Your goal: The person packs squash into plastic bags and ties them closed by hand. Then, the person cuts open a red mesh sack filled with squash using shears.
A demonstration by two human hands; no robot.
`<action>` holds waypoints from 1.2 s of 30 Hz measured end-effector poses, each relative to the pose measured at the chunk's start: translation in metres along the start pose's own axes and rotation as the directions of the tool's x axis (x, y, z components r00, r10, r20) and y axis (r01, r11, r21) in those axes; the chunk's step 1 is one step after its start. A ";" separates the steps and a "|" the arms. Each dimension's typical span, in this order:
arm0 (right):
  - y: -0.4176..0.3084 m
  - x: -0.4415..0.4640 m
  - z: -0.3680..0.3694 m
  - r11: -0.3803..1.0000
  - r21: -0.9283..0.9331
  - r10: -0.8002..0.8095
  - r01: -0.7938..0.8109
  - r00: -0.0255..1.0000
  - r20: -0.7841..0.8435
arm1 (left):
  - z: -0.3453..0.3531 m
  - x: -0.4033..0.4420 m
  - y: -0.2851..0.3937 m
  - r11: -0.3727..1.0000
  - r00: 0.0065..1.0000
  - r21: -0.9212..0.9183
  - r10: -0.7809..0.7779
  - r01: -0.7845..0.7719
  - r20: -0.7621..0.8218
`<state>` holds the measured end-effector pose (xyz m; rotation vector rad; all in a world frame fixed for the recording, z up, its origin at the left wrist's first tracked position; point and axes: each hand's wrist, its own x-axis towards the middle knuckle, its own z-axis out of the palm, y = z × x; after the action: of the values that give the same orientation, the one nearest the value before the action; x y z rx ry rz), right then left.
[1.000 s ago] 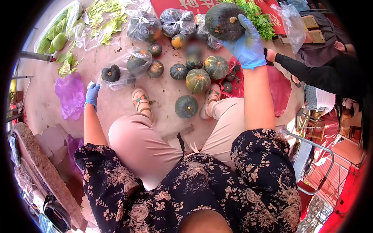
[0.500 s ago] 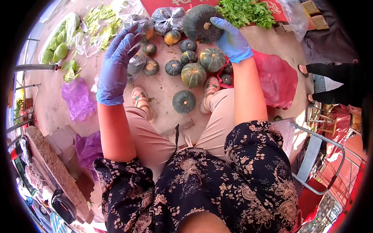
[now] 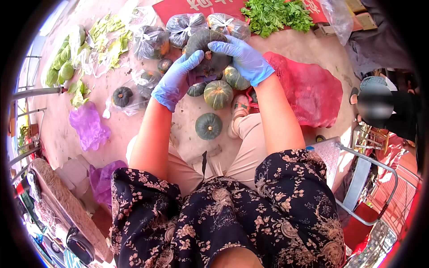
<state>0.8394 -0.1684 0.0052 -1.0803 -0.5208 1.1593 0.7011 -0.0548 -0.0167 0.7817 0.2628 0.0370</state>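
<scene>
A large dark green pumpkin [image 3: 202,42] is held up in front of me between both blue-gloved hands. My left hand [image 3: 176,82] grips its left side, thumb near the stem. My right hand [image 3: 248,60] wraps its right side, with the thumb across the front. Below it on the floor sit a green-and-orange striped pumpkin [image 3: 218,95] and, nearer my feet, a round dark green pumpkin [image 3: 208,126]. Another striped pumpkin [image 3: 236,78] is partly hidden by my right hand. A small dark pumpkin [image 3: 122,96] lies on clear plastic at the left.
Several plastic-bagged pumpkins [image 3: 184,27] stand at the back. A red mesh sack [image 3: 308,94] lies right, beside leafy greens [image 3: 279,17] behind. Bagged cabbages [image 3: 65,60] and a purple plastic bag [image 3: 88,126] are left. A metal-framed cart [image 3: 357,183] stands at lower right.
My left hand has moved right and taken hold of the pumpkin. My right hand has brought it left and lower. A small pumpkin now shows on plastic at left, and the person at right has bent down.
</scene>
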 end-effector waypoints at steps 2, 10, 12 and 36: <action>0.002 0.001 0.002 1.000 -0.003 -0.030 0.030 0.999 -0.013 | 0.000 0.001 -0.001 0.999 1.000 0.053 0.013 -0.012 -0.018; 0.006 0.003 0.010 0.984 0.179 0.017 -0.009 0.999 -0.045 | 0.010 -0.009 -0.004 0.920 0.979 0.354 0.196 -0.166 -0.050; -0.003 0.000 0.016 0.967 0.248 -0.038 0.062 0.994 -0.100 | -0.003 -0.009 -0.013 0.812 0.973 0.567 0.219 -0.140 -0.073; 0.012 0.032 0.018 0.943 0.318 -0.036 0.096 0.981 -0.192 | -0.022 -0.025 -0.026 -0.336 0.896 0.940 0.434 0.063 0.096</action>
<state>0.8312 -0.1318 -0.0037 -0.8641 -0.2084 1.0311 0.6695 -0.0618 -0.0444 2.7169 0.4626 0.3390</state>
